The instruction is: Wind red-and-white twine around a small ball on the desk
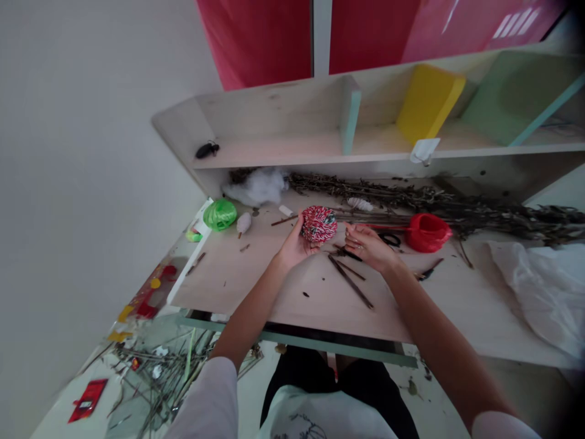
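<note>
My left hand (295, 244) is wrapped around a ball of red, white and green yarn (319, 224) above the desk. Just to its right, my right hand (365, 244) is closed in a pinch on a thin red string (388, 226). That string runs right to a red roll of plastic twine (427, 232). Black-handled scissors (390, 239) lie partly behind my right hand. Below the hands, dark sticks (351, 281) rest on the desktop.
Dried branches (411, 198) stretch along the back under the shelf, beside white stuffing (260, 186). A green twine roll (220, 214) is at the left, a plastic bag (539, 292) at the right. Pliers (429, 270) lie near the red roll. Twigs (159, 378) litter the floor.
</note>
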Motion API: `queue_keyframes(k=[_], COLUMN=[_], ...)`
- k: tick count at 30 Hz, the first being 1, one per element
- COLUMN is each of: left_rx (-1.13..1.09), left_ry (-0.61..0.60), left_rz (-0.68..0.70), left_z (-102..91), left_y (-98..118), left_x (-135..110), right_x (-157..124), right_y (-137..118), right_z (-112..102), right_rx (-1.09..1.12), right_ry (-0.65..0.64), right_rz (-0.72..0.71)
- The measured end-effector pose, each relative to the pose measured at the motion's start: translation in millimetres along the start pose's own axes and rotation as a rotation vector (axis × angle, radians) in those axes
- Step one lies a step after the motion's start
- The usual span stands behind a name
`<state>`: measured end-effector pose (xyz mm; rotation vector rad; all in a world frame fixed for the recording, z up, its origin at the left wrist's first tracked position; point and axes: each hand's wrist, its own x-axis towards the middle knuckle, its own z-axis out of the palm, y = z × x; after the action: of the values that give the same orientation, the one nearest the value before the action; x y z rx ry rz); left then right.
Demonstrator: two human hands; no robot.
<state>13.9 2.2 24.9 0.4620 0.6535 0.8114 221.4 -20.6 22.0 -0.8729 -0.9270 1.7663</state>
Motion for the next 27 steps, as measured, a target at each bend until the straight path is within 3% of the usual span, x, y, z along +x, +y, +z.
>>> queue_keyframes(k=[7, 19, 27], left_rx=[-0.031, -0.002, -0.076], left_ry=[-0.052, -0.021, -0.134], left_rz=[-0.031, -0.011, 0.012], left_z=[-3.6, 3.7, 5.0], left_y=[0, 1, 2], left_x=[2, -2, -2], right_x=[-1, -1, -1], right_y=[-1, -1, -1], right_z=[2, 1, 0], right_rx=[-0.01, 0.028, 0.017], right_ry=[-0.001, -0.001, 0.002], right_rz=[-0.005, 0.008, 0.001])
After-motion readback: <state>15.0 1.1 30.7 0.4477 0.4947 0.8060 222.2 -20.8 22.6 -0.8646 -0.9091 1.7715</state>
